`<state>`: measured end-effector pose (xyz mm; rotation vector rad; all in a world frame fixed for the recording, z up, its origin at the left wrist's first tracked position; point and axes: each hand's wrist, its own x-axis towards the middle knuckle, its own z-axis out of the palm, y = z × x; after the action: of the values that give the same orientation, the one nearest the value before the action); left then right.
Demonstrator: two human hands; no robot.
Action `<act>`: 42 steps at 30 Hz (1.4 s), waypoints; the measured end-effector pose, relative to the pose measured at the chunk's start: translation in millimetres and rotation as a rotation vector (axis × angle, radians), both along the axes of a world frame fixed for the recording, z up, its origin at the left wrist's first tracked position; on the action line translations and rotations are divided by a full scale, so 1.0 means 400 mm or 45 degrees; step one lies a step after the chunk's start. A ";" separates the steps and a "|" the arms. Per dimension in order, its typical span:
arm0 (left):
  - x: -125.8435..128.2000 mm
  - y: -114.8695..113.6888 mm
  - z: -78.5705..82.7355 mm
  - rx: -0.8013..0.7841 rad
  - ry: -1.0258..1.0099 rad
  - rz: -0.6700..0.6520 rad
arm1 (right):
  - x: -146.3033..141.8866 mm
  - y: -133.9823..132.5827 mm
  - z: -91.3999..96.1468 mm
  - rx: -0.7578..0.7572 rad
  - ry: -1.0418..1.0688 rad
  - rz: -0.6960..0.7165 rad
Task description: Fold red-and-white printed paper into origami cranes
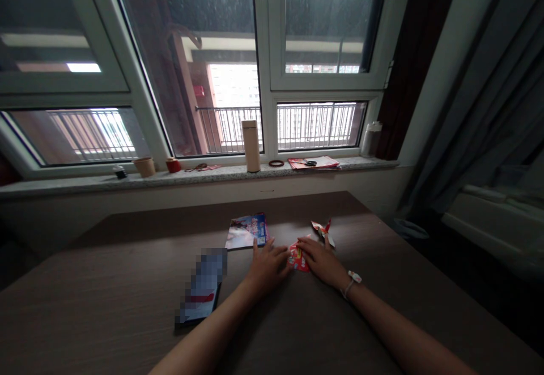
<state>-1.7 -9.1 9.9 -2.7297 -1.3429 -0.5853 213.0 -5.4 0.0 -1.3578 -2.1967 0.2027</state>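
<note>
Between my hands a small red folded paper (298, 258) with a colourful print lies on the brown table. My left hand (268, 267) holds its left edge with thumb and forefinger, the other fingers spread. From the right, my right hand (323, 259) presses and holds the paper under its fingers, covering part of it; a bracelet circles that wrist. Just beyond the right hand rests a folded paper shape (323, 230) in white and red. A printed leaflet (247, 231) lies past the left hand. To the left is a dark flat device with a blurred screen (204, 287).
The brown table (106, 284) reaches toward a window sill (204, 178). On the sill stand a beige bottle (251, 147), a paper cup (145, 166), a red roll (173, 165), scissors (311, 163) on red papers, and a clear bottle (372, 139). A grey curtain (471, 80) hangs at the right.
</note>
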 end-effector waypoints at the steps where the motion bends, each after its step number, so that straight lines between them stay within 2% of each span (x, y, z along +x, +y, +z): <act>1: 0.001 0.000 0.001 0.007 -0.004 -0.007 | 0.000 0.000 0.002 0.030 0.000 -0.012; 7: 0.007 -0.001 0.006 0.027 -0.013 -0.006 | -0.003 -0.012 0.027 0.150 -0.026 -0.038; 15: 0.002 -0.001 0.008 -0.032 -0.008 -0.097 | -0.005 -0.012 0.019 -0.054 0.014 0.056; 18: 0.002 -0.003 0.008 -0.046 0.010 -0.079 | -0.001 -0.012 0.021 -0.110 0.006 0.086; 24: 0.003 0.000 0.003 0.005 -0.008 -0.059 | 0.007 -0.023 0.043 -0.028 0.003 0.071; 31: -0.001 0.004 -0.005 0.027 -0.023 0.003 | 0.015 -0.018 0.047 -0.030 0.071 0.121; 35: 0.001 0.003 0.001 0.008 -0.035 -0.017 | 0.018 -0.014 0.050 -0.011 0.106 0.161; 42: 0.004 0.001 0.009 -0.031 -0.079 -0.102 | 0.019 -0.010 0.049 0.024 0.165 0.092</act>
<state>-0.3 -8.7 13.6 -2.8187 -1.2657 -0.6693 220.7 -9.2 19.7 -1.2213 -2.1355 0.2876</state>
